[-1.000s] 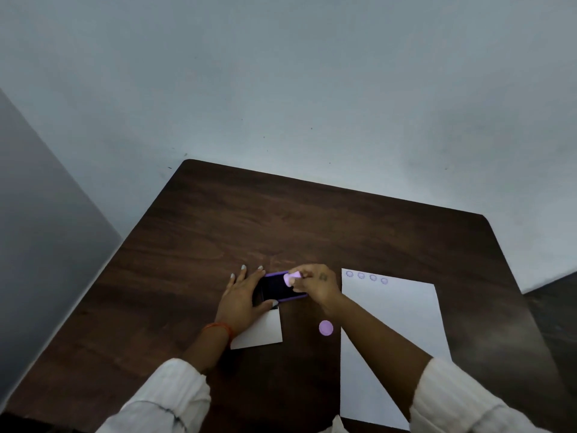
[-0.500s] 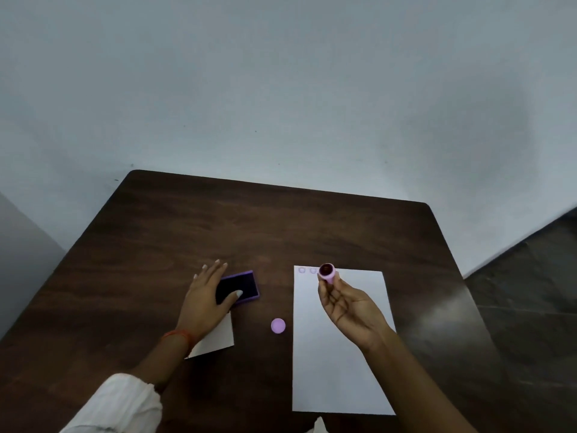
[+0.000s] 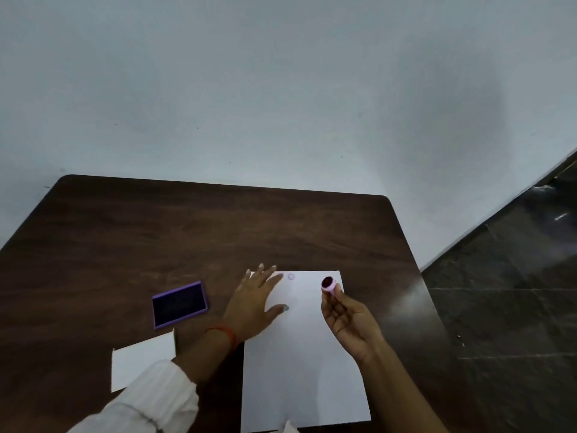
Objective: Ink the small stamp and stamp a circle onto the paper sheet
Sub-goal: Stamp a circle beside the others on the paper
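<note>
A white paper sheet (image 3: 306, 364) lies on the dark wooden table (image 3: 218, 232). My right hand (image 3: 349, 320) holds the small pink stamp (image 3: 328, 285) above the sheet's far right corner, its dark inked face turned up. My left hand (image 3: 254, 303) lies flat, fingers spread, on the sheet's far left edge. A faint purple circle (image 3: 291, 276) shows near the top edge beside my fingertips. The open purple ink pad (image 3: 179, 304) sits on the table to the left of my left hand.
A smaller white paper piece (image 3: 142, 365) lies near the table's front left, partly under my left sleeve. The table's right edge borders a dark tiled floor (image 3: 505, 307). A pale wall rises behind the table.
My left hand left the ink pad and moved right onto the sheet. My right hand carried the stamp from the pad to above the sheet's far right. The camera view shifted.
</note>
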Demonstrator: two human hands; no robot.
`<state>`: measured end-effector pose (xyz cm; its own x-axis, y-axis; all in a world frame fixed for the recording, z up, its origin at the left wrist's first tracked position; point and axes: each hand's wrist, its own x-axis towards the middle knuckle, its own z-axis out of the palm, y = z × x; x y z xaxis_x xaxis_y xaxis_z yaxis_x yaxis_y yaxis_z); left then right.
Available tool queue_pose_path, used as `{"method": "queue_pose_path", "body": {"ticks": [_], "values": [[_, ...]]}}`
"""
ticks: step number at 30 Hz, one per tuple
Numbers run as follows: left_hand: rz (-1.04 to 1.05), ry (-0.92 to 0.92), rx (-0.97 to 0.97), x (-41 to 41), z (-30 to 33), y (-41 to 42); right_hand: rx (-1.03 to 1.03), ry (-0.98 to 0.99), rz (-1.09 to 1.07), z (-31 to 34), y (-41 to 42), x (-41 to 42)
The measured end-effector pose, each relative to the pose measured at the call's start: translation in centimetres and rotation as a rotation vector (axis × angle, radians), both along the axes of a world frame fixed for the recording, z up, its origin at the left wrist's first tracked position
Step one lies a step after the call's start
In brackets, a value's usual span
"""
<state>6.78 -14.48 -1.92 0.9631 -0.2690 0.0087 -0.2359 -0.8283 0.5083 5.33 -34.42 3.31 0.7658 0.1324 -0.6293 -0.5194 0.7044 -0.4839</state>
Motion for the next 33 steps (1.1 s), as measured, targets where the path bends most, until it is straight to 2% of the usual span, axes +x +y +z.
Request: {"method": "queue_pose_path", "body": {"ticks": [4,10,14,19,24,28,31,33], "values": [[-0.008,0.022,0.092,1.8,-0.4,-1.5,-0.037,0.036,-0.004,-0.7,-0.2,0.9],[-0.003,0.102,0.181,3.4,-1.3,-1.8,-0.221,0.044,0.028,-2.6,0.0,2.9],[-0.022,0.149,0.197,3.9,-1.6,-1.7,-0.511,0.032,0.039,-3.6,0.8,4.1],[-0.023,0.165,0.167,4.1,-2.1,-1.5,-1.134,-0.181,0.164,-3.8,2.0,5.1],[-0.034,0.165,0.193,4.5,-2.1,-1.3,-1.482,-0.289,0.301,-4.2,3.7,6.3],[-0.03,0.17,0.208,4.6,-2.4,-1.2,-1.667,-0.325,0.487,-4.1,4.1,7.0],[-0.02,0.171,0.203,4.5,-2.5,-1.2,-1.683,-0.28,0.619,-3.9,4.0,7.3],[-0.017,0.173,0.197,4.5,-2.4,-1.2,-1.709,-0.317,0.668,-4.0,4.0,7.4]]}}
